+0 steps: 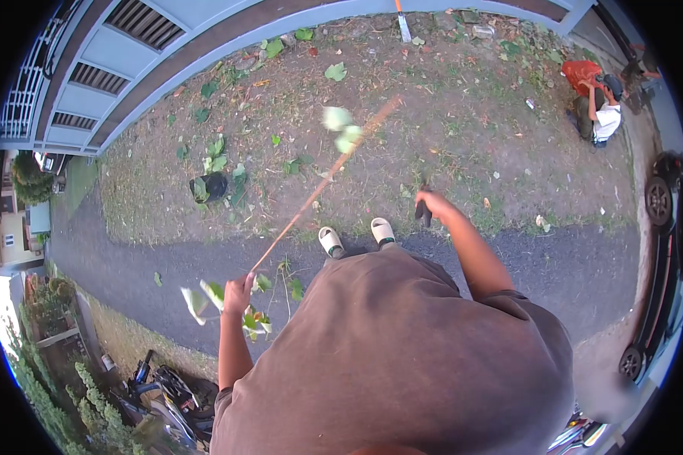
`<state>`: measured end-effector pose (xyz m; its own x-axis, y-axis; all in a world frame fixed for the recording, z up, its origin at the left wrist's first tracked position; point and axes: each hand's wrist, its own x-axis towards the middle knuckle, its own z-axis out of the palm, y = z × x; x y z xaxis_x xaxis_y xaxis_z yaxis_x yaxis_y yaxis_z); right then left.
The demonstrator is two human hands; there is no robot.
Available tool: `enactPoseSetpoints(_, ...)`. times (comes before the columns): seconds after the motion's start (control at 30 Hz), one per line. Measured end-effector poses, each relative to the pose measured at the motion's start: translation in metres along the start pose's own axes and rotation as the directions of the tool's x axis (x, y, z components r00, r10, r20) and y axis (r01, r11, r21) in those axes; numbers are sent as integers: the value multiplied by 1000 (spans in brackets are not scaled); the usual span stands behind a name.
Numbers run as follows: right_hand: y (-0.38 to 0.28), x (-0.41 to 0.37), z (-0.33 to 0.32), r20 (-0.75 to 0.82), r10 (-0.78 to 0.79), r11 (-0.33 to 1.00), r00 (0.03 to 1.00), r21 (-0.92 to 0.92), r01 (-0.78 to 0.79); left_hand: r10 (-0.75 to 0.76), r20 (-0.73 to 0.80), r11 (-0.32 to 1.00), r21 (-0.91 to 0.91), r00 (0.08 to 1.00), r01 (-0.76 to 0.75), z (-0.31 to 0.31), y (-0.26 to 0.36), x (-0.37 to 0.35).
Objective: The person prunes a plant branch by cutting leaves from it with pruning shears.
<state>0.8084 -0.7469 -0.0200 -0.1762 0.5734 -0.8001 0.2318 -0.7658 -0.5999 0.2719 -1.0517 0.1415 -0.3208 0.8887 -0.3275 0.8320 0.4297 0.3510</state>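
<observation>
My left hand is closed around the lower end of a long, thin leafy branch, which slants up and away to the right. Pale green leaves near its far end are blurred by motion. More leaves hang around and below that hand. Out over the edge of the ground, my right hand grips a small dark tool that looks like black-handled pruning shears; its blades are hard to make out. The two hands are well apart.
Cut leaves and a black pot or bag lie on the dirt. An orange-handled tool rests by the wall. Another person crouches at the right, beside a red object. A dark car and a motorbike flank the paved strip.
</observation>
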Motion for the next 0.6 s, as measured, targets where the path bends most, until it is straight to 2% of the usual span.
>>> enactPoseSetpoints(0.03, 4, -9, 3, 104, 18, 969, 994, -245, 8, 37, 9, 999, 5, 999, -37, 4, 12, 6)
enactPoseSetpoints(0.1, 18, -13, 11, 257, -161, 936, 953, -267, 230, 73, 48, 997, -2, 996, -73, 15, 35, 19)
enactPoseSetpoints(0.13, 13, -20, 15, 257, -202, 936, 945, -232, 264, 116, 91, 993, -7, 989, -115, 19, 44, 25)
enactPoseSetpoints(0.17, 7, -23, 15, 246, -200, 938, 948, -231, 258, 124, 98, 992, -10, 987, -124, 23, 51, 29)
enactPoseSetpoints(0.23, -11, -24, 12, 206, -349, 919, 914, -112, 377, 141, 149, 988, 34, 979, -148, 27, 63, 32)
enactPoseSetpoints(0.27, -27, -29, 8, 193, -349, 922, 917, -107, 373, 152, 157, 987, 35, 976, -159, 29, 66, 33)
enactPoseSetpoints(0.33, -59, -44, -4, 57, -336, 832, 940, -451, 324, 199, 201, 978, 19, 959, -206, 31, 68, 32)
enactPoseSetpoints(0.37, -63, -45, -10, 48, -334, 836, 941, -446, 320, 206, 206, 976, 21, 957, -215, 34, 66, 31)
enactPoseSetpoints(0.43, -74, -41, -18, 16, -407, 894, 913, -197, 402, 279, 137, 960, -42, 950, -276, 36, 67, 31)
enactPoseSetpoints(0.47, -74, -35, -23, -44, -447, 880, 894, -203, 430, 279, 132, 960, -40, 951, -276, 34, 68, 33)
enactPoseSetpoints(0.53, -80, -46, -37, -32, -445, 867, 895, -264, 422, 178, 149, 983, 15, 973, -183, 30, 71, 30)
enactPoseSetpoints(0.6, -80, -58, -41, -60, -456, 847, 888, -337, 412, 209, 117, 978, -17, 971, -208, 32, 71, 30)
